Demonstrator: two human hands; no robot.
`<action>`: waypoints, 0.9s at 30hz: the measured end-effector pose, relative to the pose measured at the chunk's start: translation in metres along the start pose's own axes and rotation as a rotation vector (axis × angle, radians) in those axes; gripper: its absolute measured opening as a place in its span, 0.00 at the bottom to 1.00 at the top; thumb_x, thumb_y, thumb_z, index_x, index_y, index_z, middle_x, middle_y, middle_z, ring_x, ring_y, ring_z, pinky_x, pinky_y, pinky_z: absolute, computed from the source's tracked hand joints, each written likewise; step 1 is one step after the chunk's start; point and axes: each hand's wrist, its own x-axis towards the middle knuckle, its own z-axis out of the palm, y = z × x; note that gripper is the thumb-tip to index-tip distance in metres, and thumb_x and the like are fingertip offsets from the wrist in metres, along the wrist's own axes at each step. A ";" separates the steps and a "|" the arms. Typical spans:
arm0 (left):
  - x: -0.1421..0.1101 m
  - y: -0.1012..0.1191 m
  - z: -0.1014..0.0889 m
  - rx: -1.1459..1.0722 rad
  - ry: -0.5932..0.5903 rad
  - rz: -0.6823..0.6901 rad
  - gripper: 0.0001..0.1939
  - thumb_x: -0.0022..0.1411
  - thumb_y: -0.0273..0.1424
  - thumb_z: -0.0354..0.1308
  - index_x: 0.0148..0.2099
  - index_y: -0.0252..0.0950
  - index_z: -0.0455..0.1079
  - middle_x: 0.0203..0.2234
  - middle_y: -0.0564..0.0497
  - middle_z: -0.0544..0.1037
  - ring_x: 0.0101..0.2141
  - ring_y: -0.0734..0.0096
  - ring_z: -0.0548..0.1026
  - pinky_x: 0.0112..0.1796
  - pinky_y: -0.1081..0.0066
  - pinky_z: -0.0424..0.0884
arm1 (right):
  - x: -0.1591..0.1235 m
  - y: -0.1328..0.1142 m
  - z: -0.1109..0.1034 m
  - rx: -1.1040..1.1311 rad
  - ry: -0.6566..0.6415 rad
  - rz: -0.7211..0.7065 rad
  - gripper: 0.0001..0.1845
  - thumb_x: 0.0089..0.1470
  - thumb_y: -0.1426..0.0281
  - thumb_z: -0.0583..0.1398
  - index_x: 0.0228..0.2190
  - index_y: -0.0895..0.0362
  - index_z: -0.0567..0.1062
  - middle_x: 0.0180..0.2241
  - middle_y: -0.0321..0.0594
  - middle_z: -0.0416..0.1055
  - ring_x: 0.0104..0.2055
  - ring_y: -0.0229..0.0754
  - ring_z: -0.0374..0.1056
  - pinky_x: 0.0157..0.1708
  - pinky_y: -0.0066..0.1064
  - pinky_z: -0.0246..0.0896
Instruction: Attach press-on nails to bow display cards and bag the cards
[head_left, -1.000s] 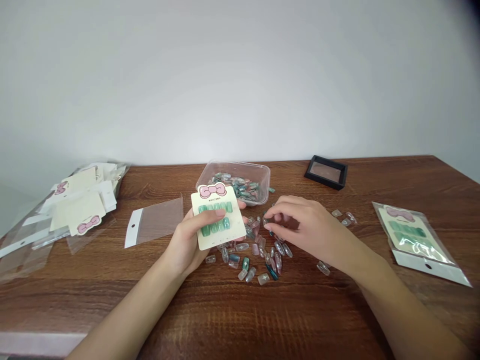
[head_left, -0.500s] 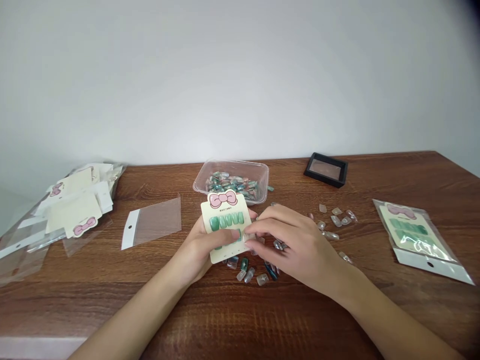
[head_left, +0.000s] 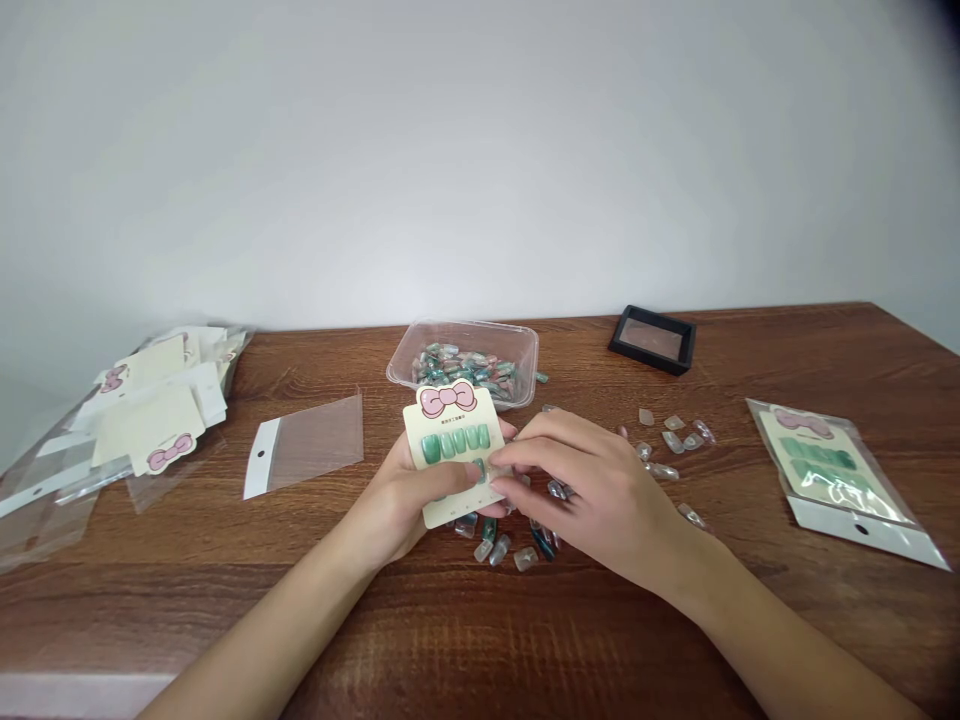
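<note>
A cream display card with a pink bow top is tilted up in my left hand, gripped by its lower part with the thumb across the front. Green press-on nails form a row on it, and a second row below is partly covered by my thumb. At the card's right edge my right hand has thumb and fingers pinched on a small pale press-on nail, mostly hidden by the fingertips. Loose press-on nails lie on the table under and around both hands.
A clear plastic tub of nails stands behind the card, a black frame-like box to its right. Left are a clear bag and a pile of cards and bags. A bagged card of green nails lies right.
My right fingertips have closed in against the card's right edge, covering more of the pale nail. The card has shifted very slightly in my left hand.
</note>
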 end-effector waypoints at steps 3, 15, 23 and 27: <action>-0.001 0.000 0.000 0.003 0.004 -0.001 0.16 0.56 0.22 0.66 0.47 0.36 0.82 0.33 0.45 0.85 0.28 0.63 0.82 0.33 0.68 0.81 | 0.000 0.000 0.000 -0.007 -0.003 0.007 0.02 0.63 0.73 0.62 0.38 0.58 0.77 0.32 0.38 0.73 0.33 0.38 0.68 0.33 0.31 0.63; 0.001 -0.001 -0.001 0.000 -0.009 -0.016 0.16 0.56 0.24 0.67 0.48 0.36 0.81 0.36 0.45 0.84 0.31 0.62 0.81 0.34 0.66 0.80 | -0.003 0.001 0.004 -0.171 -0.006 -0.082 0.08 0.65 0.72 0.59 0.35 0.58 0.78 0.31 0.39 0.72 0.31 0.38 0.65 0.31 0.31 0.60; 0.003 0.002 0.002 -0.010 0.215 0.055 0.12 0.56 0.29 0.66 0.43 0.32 0.81 0.35 0.44 0.84 0.34 0.60 0.80 0.33 0.70 0.76 | -0.002 -0.008 0.011 -0.380 -0.057 -0.140 0.13 0.65 0.66 0.58 0.45 0.60 0.78 0.31 0.43 0.72 0.31 0.42 0.65 0.30 0.35 0.64; 0.003 0.003 0.002 -0.034 0.259 0.069 0.11 0.57 0.31 0.65 0.41 0.31 0.82 0.33 0.45 0.84 0.32 0.62 0.80 0.32 0.70 0.77 | -0.002 -0.009 0.014 -0.358 -0.069 -0.117 0.14 0.66 0.69 0.57 0.49 0.61 0.76 0.34 0.44 0.72 0.32 0.42 0.64 0.31 0.35 0.66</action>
